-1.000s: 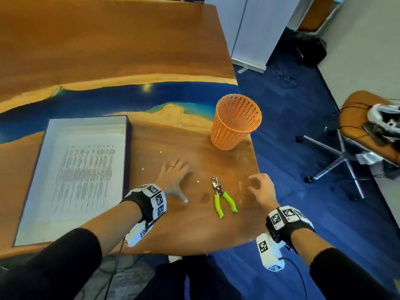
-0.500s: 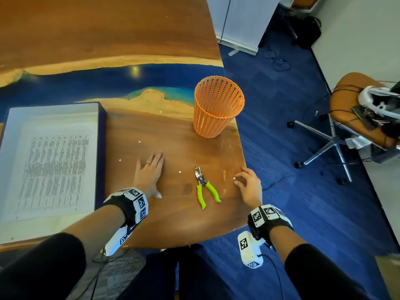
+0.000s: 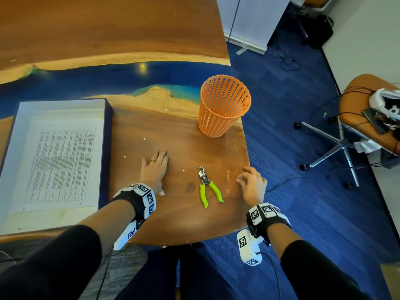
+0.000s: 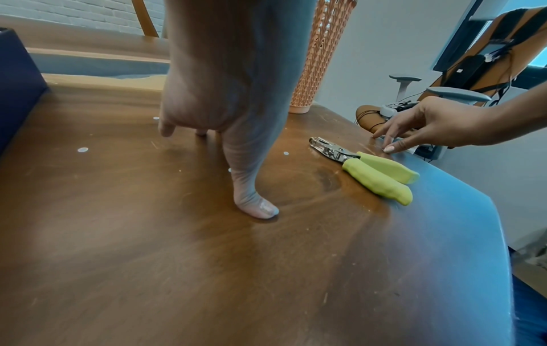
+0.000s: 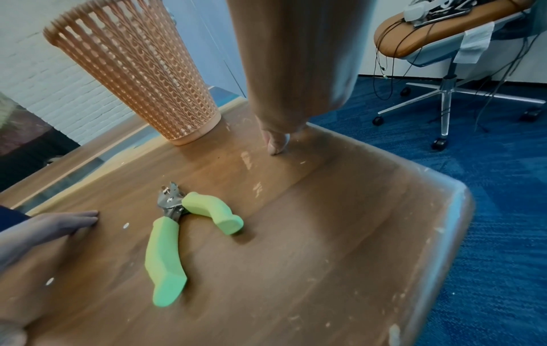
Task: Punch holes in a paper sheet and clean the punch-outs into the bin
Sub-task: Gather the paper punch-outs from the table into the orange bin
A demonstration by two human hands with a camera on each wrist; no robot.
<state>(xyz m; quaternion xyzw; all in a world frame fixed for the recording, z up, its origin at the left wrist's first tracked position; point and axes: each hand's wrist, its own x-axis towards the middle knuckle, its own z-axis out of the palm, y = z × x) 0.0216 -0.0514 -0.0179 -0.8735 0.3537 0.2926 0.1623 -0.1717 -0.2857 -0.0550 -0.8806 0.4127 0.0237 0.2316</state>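
A hole punch (image 3: 205,187) with green handles lies on the wooden table (image 3: 173,217) between my hands. My left hand (image 3: 154,169) rests flat on the table left of it, fingers straight and together. Several white punch-outs lie around that hand, one (image 3: 183,170) just right of it and another (image 3: 125,156) to its left. My right hand (image 3: 251,180) is near the table's right edge, its bent fingertips (image 4: 387,146) touching the wood and holding nothing I can see. The orange mesh bin (image 3: 223,107) stands upright beyond the punch. The printed paper sheet (image 3: 62,161) lies in a tray at the left.
The shallow tray (image 3: 107,148) with dark blue sides stands close to my left hand. The table's rounded edge (image 3: 246,161) drops to blue carpet beside my right hand. An office chair (image 3: 368,118) carrying cables and a headset stands to the right.
My left hand's fingers drew together and it slid slightly back. My right hand stayed at the right edge with its fingertips down; the white dot seen by them earlier is out of sight.
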